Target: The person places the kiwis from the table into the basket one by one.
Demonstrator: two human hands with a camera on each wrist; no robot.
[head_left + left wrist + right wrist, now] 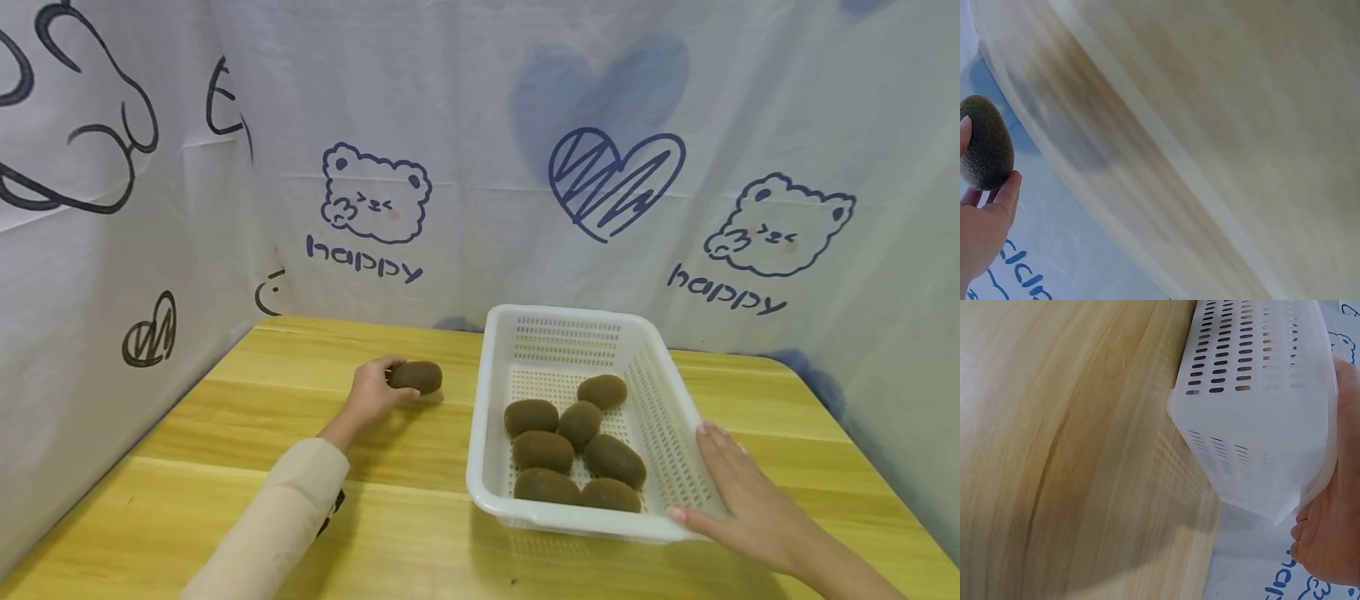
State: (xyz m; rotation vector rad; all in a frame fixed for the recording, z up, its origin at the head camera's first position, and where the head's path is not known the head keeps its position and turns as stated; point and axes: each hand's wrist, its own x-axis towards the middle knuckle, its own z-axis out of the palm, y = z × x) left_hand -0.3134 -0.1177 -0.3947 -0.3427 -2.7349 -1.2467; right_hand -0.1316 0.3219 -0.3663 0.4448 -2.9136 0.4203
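Left of the basket, my left hand (373, 390) holds a brown kiwi (417, 377) between thumb and fingers, just over the table. The left wrist view shows this kiwi (986, 144) at its left edge, with the fingers of that hand (985, 231) around its lower end. A white plastic basket (483, 400) with slotted walls stands right of centre. Several kiwis (543, 451) lie inside it, mostly toward the near end. My right hand (750, 500) grips the basket's near right corner, thumb over the rim. In the right wrist view the basket wall (1247, 419) hides part of this hand (1329, 531).
The basket stands on a yellow wood-grain table (405, 517). White cloth (480, 208) with blue hearts, bear drawings and lettering hangs behind the table and along its sides. Just below the left sleeve (277, 500), a small dark object (331, 512) shows.
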